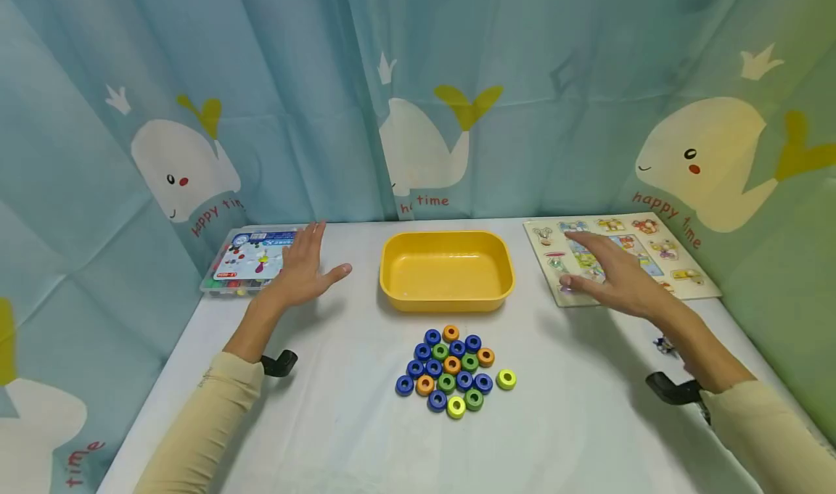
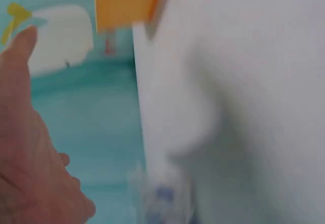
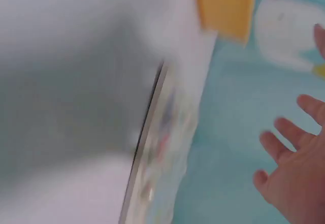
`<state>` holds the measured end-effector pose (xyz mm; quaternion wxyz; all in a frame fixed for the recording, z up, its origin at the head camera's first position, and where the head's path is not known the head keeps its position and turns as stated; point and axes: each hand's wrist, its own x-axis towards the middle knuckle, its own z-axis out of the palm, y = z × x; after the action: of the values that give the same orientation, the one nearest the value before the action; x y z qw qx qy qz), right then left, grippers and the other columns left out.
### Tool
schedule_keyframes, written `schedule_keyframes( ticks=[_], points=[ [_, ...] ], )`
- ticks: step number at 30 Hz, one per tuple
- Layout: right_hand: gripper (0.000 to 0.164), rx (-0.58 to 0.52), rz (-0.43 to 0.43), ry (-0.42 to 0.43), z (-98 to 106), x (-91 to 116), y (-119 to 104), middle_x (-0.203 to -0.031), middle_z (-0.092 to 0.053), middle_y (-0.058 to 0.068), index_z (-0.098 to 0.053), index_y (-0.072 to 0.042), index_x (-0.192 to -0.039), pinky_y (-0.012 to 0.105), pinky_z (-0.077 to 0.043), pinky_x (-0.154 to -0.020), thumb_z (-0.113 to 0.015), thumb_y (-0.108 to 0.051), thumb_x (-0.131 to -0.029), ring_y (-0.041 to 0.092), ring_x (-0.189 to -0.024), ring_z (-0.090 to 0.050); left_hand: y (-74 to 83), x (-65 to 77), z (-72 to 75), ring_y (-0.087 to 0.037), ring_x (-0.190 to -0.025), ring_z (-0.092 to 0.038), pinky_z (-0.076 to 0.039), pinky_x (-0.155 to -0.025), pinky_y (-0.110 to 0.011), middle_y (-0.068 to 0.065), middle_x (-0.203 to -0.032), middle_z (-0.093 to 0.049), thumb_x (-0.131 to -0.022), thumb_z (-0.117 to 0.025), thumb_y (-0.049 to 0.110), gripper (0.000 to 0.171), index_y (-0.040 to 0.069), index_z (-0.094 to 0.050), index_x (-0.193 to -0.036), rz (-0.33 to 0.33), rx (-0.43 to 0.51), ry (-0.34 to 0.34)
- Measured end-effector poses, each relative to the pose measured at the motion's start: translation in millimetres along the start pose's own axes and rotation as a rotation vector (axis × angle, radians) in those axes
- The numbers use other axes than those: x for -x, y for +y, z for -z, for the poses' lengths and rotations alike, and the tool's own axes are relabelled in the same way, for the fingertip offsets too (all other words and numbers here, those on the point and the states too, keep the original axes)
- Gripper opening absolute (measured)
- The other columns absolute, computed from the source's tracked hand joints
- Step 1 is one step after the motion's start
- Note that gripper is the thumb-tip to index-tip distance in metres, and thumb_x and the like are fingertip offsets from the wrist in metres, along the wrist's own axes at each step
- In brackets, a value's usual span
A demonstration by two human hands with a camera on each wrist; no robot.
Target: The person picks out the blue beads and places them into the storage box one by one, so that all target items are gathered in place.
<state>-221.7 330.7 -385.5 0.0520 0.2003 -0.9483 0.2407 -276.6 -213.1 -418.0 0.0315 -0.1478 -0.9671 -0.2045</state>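
Note:
My left hand [image 1: 298,270] is raised at the left, fingers extended and thumb spread, overlapping the clear plastic case [image 1: 251,262] with a printed label in the head view. At the right, my right hand [image 1: 617,276] hovers with spread fingers over the wooden picture puzzle board [image 1: 679,258]. Neither hand holds anything. Between them stands a yellow plastic tub [image 1: 447,305], its inside bare. In front of it lies a loose cluster of small rings in blue [image 1: 437,400], orange [image 1: 425,385], green [image 1: 474,399] and yellow [image 1: 506,379].
A white cloth covers the table [image 1: 339,421]. Behind it and along both sides hangs a blue-green curtain [image 1: 294,80] with whale prints. Black straps or mounts [image 1: 279,363] sit at the wrists. A small dark object [image 1: 665,345] lies near the right forearm.

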Motion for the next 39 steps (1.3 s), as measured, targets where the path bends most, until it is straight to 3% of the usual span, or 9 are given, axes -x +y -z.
schedule_keyframes(
  ticks=[3, 7, 12, 17, 22, 29, 39],
  points=[
    [0.065, -0.146, 0.060, -0.026, -8, 16, -26, -0.136, -0.045, 0.004, -0.042, -0.023, -0.139, 0.056, -0.036, -0.093, -0.071, -0.031, -0.082, 0.030, -0.121, -0.044, 21.0, 0.3, -13.6, -0.027, -0.140, 0.003, -0.006, -0.106, -0.060, -0.004, -0.155, 0.005, -0.086, -0.044, 0.065, 0.090, 0.029, 0.011, -0.148, -0.025, 0.205, -0.012],
    [0.052, -0.311, 0.121, -0.122, -27, 34, -57, -0.123, -0.055, -0.006, -0.052, -0.024, -0.128, 0.040, -0.049, -0.085, -0.074, -0.026, -0.080, 0.018, -0.107, -0.055, 44.3, -1.3, -33.1, -0.022, -0.140, -0.005, -0.011, -0.108, -0.055, 0.002, -0.155, -0.003, -0.091, -0.047, 0.053, 0.079, 0.032, 0.002, -0.149, -0.061, 0.470, 0.010],
    [0.046, -0.377, 0.140, -0.241, -61, 49, -84, -0.117, -0.059, -0.009, -0.058, -0.024, -0.121, 0.035, -0.050, -0.083, -0.075, -0.030, -0.078, 0.012, -0.104, -0.056, 57.6, -2.4, -57.9, -0.021, -0.138, -0.014, -0.014, -0.109, -0.052, 0.002, -0.153, -0.017, -0.092, -0.052, 0.046, 0.073, 0.026, -0.013, -0.150, -0.071, 0.652, 0.045],
    [0.045, -0.335, 0.144, -0.320, -93, 55, -99, -0.115, -0.059, -0.016, -0.062, -0.025, -0.117, 0.038, -0.045, -0.091, -0.077, -0.035, -0.075, 0.005, -0.108, -0.052, 60.0, -1.2, -77.2, -0.020, -0.137, -0.018, -0.019, -0.108, -0.051, 0.005, -0.151, -0.023, -0.089, -0.055, 0.047, 0.070, 0.027, -0.023, -0.148, -0.035, 0.679, 0.041],
    [0.043, -0.287, 0.129, -0.283, -109, 59, -102, -0.109, -0.059, -0.019, -0.066, -0.028, -0.113, 0.035, -0.044, -0.091, -0.079, -0.034, -0.072, 0.003, -0.104, -0.052, 61.3, 0.3, -86.7, -0.017, -0.138, -0.018, -0.019, -0.109, -0.045, 0.006, -0.151, -0.023, -0.089, -0.057, 0.042, 0.067, 0.029, -0.025, -0.147, -0.037, 0.695, 0.005],
    [0.041, -0.289, 0.127, -0.251, -118, 59, -104, -0.102, -0.060, -0.018, -0.068, -0.026, -0.111, 0.030, -0.047, -0.084, -0.079, -0.033, -0.072, 0.004, -0.096, -0.054, 62.0, 0.2, -88.1, -0.014, -0.137, -0.018, -0.018, -0.110, -0.042, 0.007, -0.150, -0.024, -0.091, -0.058, 0.029, 0.063, 0.026, -0.028, -0.146, -0.045, 0.741, 0.018],
    [0.033, -0.246, 0.085, -0.227, -124, 59, -106, -0.097, -0.059, -0.020, -0.069, -0.030, -0.105, 0.030, -0.047, -0.081, -0.076, -0.037, -0.074, 0.003, -0.092, -0.054, 61.3, 1.3, -90.2, -0.015, -0.138, -0.017, -0.017, -0.110, -0.045, 0.009, -0.151, -0.021, -0.090, -0.058, 0.032, 0.064, 0.034, -0.026, -0.145, -0.001, 0.732, -0.005]
  ],
)
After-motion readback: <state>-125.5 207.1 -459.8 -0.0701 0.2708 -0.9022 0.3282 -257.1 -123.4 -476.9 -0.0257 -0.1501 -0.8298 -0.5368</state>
